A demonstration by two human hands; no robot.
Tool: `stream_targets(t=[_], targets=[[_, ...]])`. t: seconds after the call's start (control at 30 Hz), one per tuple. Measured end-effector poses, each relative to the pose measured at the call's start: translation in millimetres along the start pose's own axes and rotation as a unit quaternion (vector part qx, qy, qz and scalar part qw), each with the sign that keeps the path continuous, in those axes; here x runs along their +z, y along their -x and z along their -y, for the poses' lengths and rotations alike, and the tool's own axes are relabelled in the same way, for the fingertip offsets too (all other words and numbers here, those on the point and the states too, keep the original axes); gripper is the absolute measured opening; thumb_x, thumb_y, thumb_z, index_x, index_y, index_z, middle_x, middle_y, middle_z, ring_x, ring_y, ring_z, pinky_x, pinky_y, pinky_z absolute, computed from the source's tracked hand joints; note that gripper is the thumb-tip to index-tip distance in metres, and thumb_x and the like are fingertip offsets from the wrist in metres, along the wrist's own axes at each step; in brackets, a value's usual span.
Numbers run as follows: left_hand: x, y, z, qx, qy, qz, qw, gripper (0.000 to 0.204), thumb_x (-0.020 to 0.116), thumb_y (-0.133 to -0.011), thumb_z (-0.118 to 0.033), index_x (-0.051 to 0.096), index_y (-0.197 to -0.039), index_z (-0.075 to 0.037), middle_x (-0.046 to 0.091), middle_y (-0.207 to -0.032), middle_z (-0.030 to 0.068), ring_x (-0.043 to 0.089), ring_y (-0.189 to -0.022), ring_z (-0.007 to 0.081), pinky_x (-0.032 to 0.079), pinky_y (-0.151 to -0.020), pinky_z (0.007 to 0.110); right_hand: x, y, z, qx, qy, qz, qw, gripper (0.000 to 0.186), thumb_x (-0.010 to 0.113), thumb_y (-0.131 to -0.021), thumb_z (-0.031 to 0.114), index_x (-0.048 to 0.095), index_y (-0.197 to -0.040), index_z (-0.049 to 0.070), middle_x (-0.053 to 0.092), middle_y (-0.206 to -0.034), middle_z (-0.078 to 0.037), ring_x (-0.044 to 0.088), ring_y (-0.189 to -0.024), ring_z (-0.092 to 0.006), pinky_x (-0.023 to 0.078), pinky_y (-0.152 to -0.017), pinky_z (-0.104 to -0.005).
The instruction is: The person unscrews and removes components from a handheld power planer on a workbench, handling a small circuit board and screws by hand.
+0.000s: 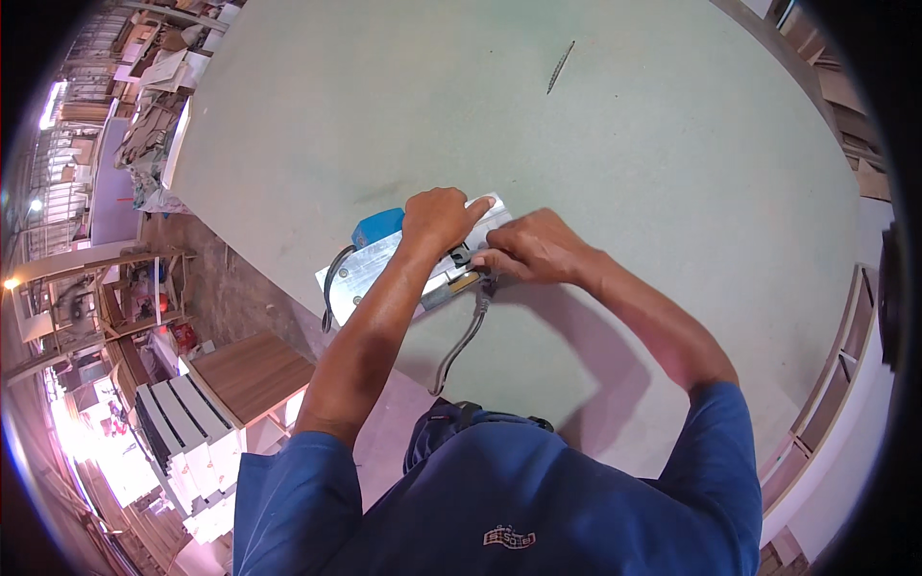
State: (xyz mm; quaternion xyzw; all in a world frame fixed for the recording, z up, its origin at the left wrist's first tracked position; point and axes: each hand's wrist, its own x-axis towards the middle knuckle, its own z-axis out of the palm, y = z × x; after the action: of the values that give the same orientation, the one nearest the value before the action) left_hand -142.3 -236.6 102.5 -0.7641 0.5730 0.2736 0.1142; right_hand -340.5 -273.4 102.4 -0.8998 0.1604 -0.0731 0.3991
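Lamp point(12, 283) is glowing at nine o'clock; brown floor point(248, 296) is showing inward; shelving point(832, 408) is sitting toward four.

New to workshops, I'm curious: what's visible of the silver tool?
The silver tool lies slanted on the pale table, its flat, metal-looking plate facing up. A blue part shows beyond; a dark cord curves by its left end. The left hand rests on the plate; the right hand is at the tool's partly hidden middle.

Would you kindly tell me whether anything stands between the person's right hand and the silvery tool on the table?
Nothing visible does: the right hand is at the silvery tool, next to its dark fitting. The left hand lies on the tool alongside, not between them.
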Motion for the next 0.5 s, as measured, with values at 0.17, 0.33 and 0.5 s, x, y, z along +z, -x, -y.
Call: stream_targets(t=[0.17, 0.33, 0.5], targets=[[-4, -8, 29, 0.026, 0.075, 0.015, 0.997, 0.076, 0.062, -0.089, -0.071, 0.078, -0.112, -0.001, 0.076, -0.107, 0.0233, 0.073, -0.098, 0.0377, 0.056, -0.088, 0.046, 24, 35, 29, 0.152, -0.119, -0.056, 0.980, 0.044, 0.054, -0.106, 0.040, 0.067, -0.088, 0.002, 0.066, -0.072, -0.019, 0.065, -0.070, -0.0405, 0.049, -0.067, -0.0507], [-38, 20, 29, 0.059, -0.073, 0.023, 0.995, 0.069, 0.068, -0.084, -0.071, 0.075, -0.128, -0.018, 0.072, -0.128, 0.0164, 0.067, -0.119, 0.0357, 0.045, -0.105, 0.052, 41, 42, 45, 0.279, -0.204, -0.110, 0.932, 0.037, 0.056, -0.105, 0.035, 0.061, -0.092, 0.001, 0.063, -0.071, -0.020, 0.062, -0.067, -0.0382, 0.045, -0.065, -0.0492], [-33, 18, 54, 0.025, 0.020, 0.035, 0.999, 0.058, 0.068, -0.084, -0.068, 0.073, -0.130, -0.032, 0.072, -0.131, 0.0063, 0.064, -0.126, 0.0320, 0.037, -0.110, 0.057, 51, 27, 44, 0.265, -0.195, -0.144, 0.933, 0.038, 0.057, -0.104, 0.036, 0.060, -0.090, 0.001, 0.062, -0.070, -0.019, 0.061, -0.065, -0.0358, 0.044, -0.063, -0.0483]])
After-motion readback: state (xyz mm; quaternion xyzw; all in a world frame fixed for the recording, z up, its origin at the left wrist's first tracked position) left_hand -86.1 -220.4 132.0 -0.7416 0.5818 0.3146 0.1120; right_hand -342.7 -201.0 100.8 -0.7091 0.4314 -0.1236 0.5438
